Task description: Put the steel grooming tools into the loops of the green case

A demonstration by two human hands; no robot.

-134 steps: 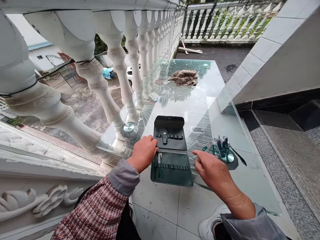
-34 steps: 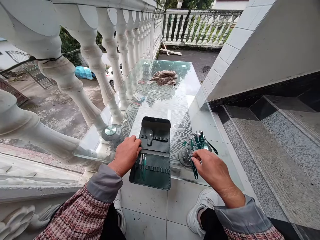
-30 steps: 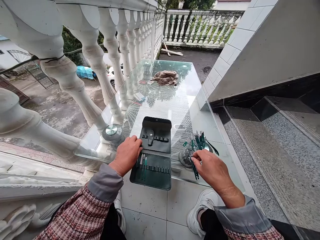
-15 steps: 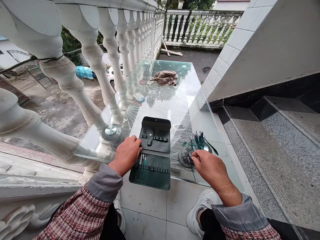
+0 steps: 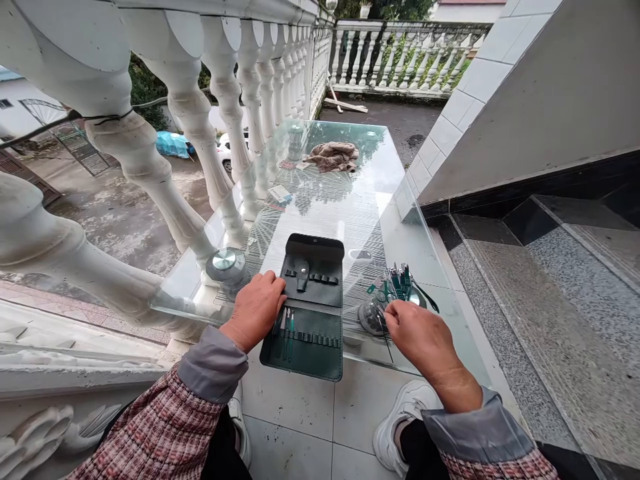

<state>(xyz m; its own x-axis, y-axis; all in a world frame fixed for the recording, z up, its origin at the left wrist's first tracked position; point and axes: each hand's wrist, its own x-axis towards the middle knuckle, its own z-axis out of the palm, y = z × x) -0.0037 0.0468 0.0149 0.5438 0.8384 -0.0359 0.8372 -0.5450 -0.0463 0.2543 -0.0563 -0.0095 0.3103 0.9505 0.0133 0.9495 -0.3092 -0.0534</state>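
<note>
An unfolded dark green case (image 5: 315, 363) lies at the near edge of the glass table, with several slim tools (image 5: 287, 333) in loops at its lower left. My left hand (image 5: 256, 308) rests at the case's left edge, fingers curled and together; whatever they grip, if anything, is hidden. On the right, my right hand (image 5: 420, 333) pinches a thin dark tool (image 5: 389, 343) that points down toward the table edge. Just beyond that hand sits a pile of green and silver tools (image 5: 400, 283), among them small scissors. A small flap pouch (image 5: 303, 275) is on the case's upper part.
The glass table (image 5: 350, 207) bears a crumpled brown cloth (image 5: 333, 157) at its far end and a small card (image 5: 280, 194) at left. A white balustrade (image 5: 193, 127) runs along the left. Stone steps (image 5: 500, 280) rise at right. My shoes are below the table edge.
The whole view has shifted very slightly. Both hands keep nearly the same places, and the thin tool in my right hand has tilted only a little.
</note>
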